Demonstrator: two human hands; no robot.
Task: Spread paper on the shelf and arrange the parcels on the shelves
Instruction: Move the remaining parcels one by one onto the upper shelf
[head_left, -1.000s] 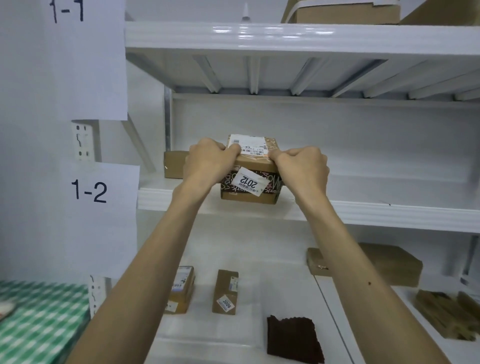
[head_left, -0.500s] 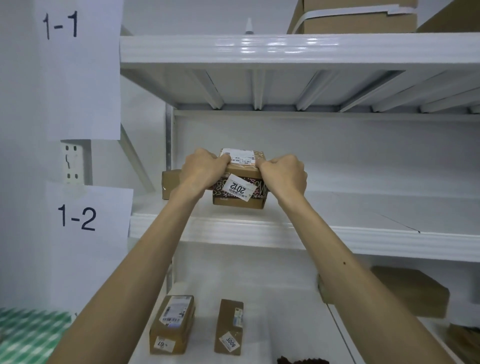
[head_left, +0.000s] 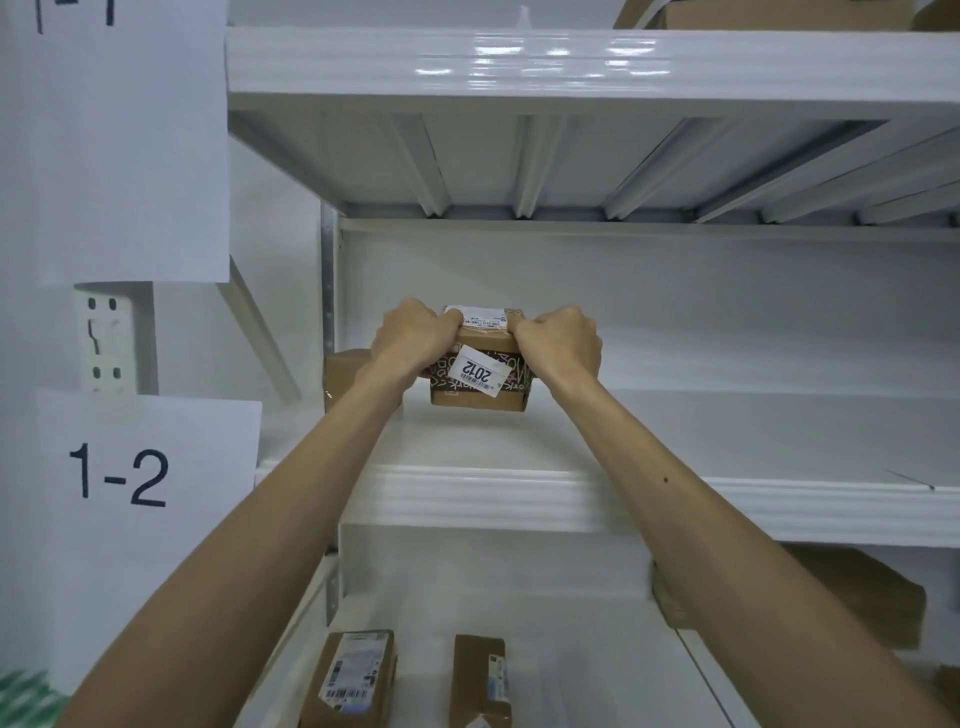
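Left hand (head_left: 413, 335) & right hand (head_left: 558, 340) grip parcel (head_left: 480, 371); over mid shelf (head_left: 675, 504)

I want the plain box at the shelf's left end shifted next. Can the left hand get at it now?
Probably not yet: the left hand grips the labelled parcel. The plain box sits right beside its wrist, nothing between.

Middle shelf (head_left: 675, 501) — brown box (head_left: 344, 375) at its left end; lower shelf (head_left: 587, 654) — labelled parcel (head_left: 353, 680) beside narrower parcel (head_left: 479, 680).
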